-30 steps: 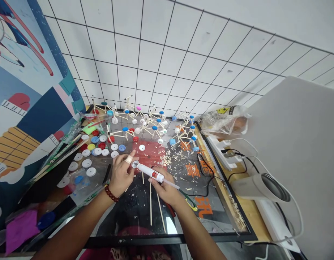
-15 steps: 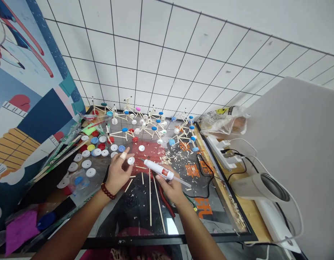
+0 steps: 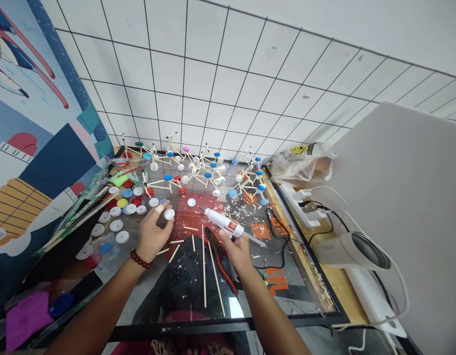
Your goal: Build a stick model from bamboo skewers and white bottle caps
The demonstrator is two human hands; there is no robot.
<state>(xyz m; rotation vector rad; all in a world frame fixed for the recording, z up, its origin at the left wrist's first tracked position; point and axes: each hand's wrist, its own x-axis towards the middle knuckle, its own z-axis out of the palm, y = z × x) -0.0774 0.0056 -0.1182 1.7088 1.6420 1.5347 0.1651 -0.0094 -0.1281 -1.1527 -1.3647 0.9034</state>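
Note:
My left hand (image 3: 156, 229) pinches a white bottle cap (image 3: 169, 214) between thumb and fingers, its round face turned toward me. In my right hand (image 3: 237, 249) is a white glue gun (image 3: 224, 221), its dark nozzle pointing left and a clear glue stick (image 3: 255, 239) sticking out of its back. Another white cap (image 3: 191, 202) lies on the table just beyond the two hands. Red-handled pliers (image 3: 222, 266) rest below the glue gun. Thin wooden sticks (image 3: 205, 271), long and short, lie between my forearms.
Several stick-and-cap figures (image 3: 209, 175) stand along the back by the tiled wall. Loose bottle caps (image 3: 122, 237) crowd the left side. Wood crumbs (image 3: 233, 212) are scattered right of centre. A black cable (image 3: 285, 246), a power strip (image 3: 302, 209) and a white cup-like cylinder (image 3: 350, 251) are at right.
My left hand has moved slightly left with its cap. My right hand has shifted a little right with the glue gun, so the gap between cap and nozzle is wider and the pliers show more.

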